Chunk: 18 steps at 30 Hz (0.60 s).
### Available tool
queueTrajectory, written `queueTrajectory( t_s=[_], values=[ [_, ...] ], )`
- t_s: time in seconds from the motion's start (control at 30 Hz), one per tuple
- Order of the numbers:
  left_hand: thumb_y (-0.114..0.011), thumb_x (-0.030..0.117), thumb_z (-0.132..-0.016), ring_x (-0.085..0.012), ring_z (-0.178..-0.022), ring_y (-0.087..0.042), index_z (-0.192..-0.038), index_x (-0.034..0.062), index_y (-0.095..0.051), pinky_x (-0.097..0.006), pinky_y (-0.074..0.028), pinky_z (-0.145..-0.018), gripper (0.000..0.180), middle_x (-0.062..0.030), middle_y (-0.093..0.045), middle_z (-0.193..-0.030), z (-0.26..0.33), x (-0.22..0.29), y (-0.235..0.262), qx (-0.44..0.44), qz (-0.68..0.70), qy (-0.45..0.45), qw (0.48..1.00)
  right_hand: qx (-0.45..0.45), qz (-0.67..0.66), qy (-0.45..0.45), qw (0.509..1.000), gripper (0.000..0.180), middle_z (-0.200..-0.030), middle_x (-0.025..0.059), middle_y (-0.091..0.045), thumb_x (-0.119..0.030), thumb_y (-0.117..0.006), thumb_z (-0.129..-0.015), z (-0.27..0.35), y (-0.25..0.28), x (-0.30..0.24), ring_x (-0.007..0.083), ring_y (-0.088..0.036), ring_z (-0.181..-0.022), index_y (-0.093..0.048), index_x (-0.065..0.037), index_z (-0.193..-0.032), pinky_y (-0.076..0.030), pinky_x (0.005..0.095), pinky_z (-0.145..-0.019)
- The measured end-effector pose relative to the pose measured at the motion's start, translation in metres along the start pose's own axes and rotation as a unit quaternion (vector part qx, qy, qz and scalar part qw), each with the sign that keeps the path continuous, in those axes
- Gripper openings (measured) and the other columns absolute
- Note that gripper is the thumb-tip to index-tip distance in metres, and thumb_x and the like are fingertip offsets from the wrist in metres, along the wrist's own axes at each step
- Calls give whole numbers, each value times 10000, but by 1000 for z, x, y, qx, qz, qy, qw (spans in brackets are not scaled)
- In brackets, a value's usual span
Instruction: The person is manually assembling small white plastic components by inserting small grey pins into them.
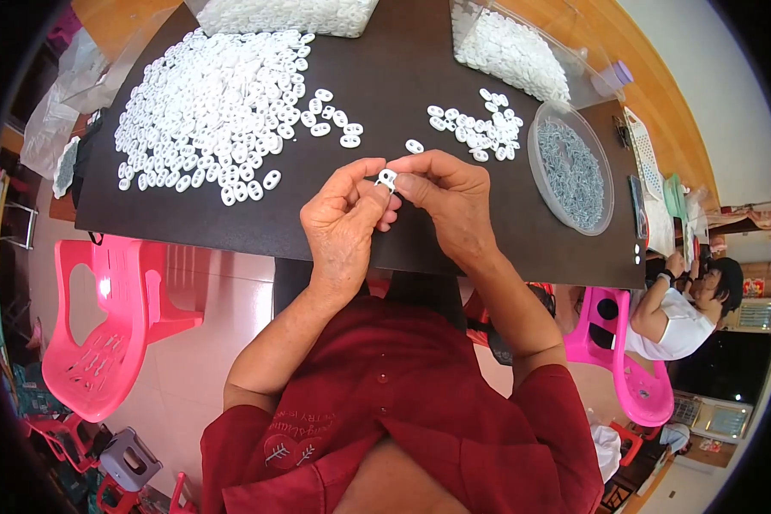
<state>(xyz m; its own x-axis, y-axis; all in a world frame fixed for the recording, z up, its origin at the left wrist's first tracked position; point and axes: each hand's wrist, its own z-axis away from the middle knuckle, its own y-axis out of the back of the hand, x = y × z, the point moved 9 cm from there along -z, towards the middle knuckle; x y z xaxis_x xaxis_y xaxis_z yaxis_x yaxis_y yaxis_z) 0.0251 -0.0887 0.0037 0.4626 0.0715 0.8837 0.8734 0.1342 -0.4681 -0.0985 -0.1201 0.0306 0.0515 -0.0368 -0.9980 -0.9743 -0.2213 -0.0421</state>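
Between both hands, above the table's near edge, is a small white plastic oval piece with holes (387, 177). My left hand (344, 214) pinches it from the left with thumb and fingers. From the right, my right hand (452, 199) closes thumb and forefinger on the same piece. Whether a metal part sits in the fingers cannot be made out. Beyond the hands lies one loose white two-holed piece (414, 146). A big pile of such pieces (206, 103) covers the table's left, and a smaller cluster of white pieces (484, 128) lies to the right.
A round clear tub (610, 201) of small silvery metal parts stands right on the dark table (368, 86). Clear bins of white pieces (518, 56) stand at the back. A pink chair (103, 325) is at left; another person (681, 317) sits at right.
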Motion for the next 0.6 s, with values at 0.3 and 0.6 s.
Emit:
queueTrajectory(
  t_s=[0.3,0.6],
  values=[
    [-554,4,-866,-115,-640,-583,-1094,-88,-556,-225,-484,-574,246,-89,-631,-788,-2,2,2,-12,35,-16,999,-26,16,18,999,203,-826,39,-617,28,-599,-826,2,-6,3,76,-564,-724,-621,17,-1028,-459,207,-640],
    [-562,-26,-834,-95,-624,-562,-1071,-86,-580,-220,-463,-623,245,-68,-633,-761,-2,1,2,20,72,43,996,-19,232,212,949,351,-844,19,-537,34,-657,-747,10,-13,-23,81,-526,-727,-618,-50,-1086,-434,216,-638]
  ],
)
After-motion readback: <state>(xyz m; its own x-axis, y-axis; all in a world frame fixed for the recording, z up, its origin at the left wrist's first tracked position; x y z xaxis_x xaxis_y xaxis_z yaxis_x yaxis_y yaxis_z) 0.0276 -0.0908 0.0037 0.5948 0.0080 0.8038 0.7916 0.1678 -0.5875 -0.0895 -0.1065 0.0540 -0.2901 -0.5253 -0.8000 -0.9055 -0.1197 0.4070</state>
